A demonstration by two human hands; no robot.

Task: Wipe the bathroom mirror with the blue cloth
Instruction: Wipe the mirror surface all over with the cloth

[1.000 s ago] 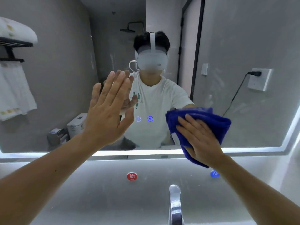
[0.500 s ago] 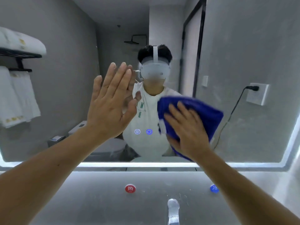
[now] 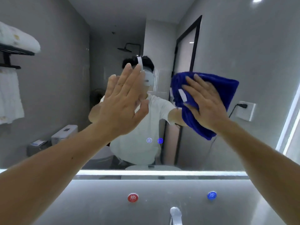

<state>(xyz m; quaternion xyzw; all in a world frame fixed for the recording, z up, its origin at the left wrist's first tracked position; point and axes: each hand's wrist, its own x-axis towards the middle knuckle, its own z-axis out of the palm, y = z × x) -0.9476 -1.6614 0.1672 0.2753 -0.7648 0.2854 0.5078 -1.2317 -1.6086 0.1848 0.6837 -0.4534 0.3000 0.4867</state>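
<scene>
The bathroom mirror (image 3: pixel 68 98) fills the wall ahead, lit along its lower and right edges. My right hand (image 3: pixel 205 104) lies flat with straight fingers on the folded blue cloth (image 3: pixel 227 90), pressing it against the glass right of centre. A white label shows on the cloth beside my fingers. My left hand (image 3: pixel 123 103) is open, fingers straight and together, palm toward the mirror left of the cloth. Its reflection shows just behind it; I cannot tell whether it touches the glass.
Below the mirror a grey wall panel carries a red hot-water knob (image 3: pixel 133 197) and a blue cold-water knob (image 3: pixel 211 195). A chrome tap (image 3: pixel 175 215) rises at the bottom edge. Two small lit touch icons (image 3: pixel 154 140) glow low in the glass. A person, towels and a toilet show as reflections.
My right hand has swept the blue cloth upward and to the right across the glass. My left hand has risen a little. The view has tilted upward.
</scene>
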